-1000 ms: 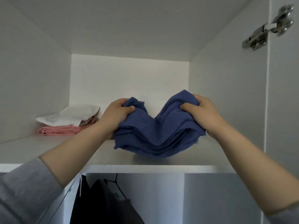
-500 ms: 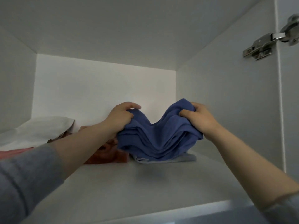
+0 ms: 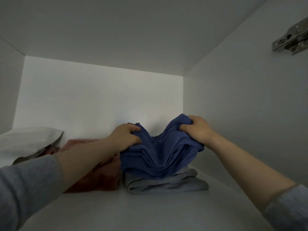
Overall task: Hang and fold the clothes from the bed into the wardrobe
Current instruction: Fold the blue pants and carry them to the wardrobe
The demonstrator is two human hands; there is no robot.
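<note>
Both arms were stretched forward, bare forearms out of grey sleeves (image 3: 25,189). The left hand (image 3: 126,137) gripped one end of the folded blue garment (image 3: 160,157), fingers curled over its top. The right hand (image 3: 198,130) clutched the other end, knuckles up, sitting slightly higher.

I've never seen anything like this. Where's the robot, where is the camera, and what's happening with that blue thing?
There is no robot here: these are a person's two bare hands, filmed by a wide-angle camera worn on the head, looking into a white wardrobe compartment. The left hand and right hand each grip one end of a folded blue garment, so its middle sags. It hangs right over a folded grey garment on the shelf; whether they touch is unclear. To the left lie a rust-coloured garment and a white garment. The metal piece top right is a door hinge.
</note>
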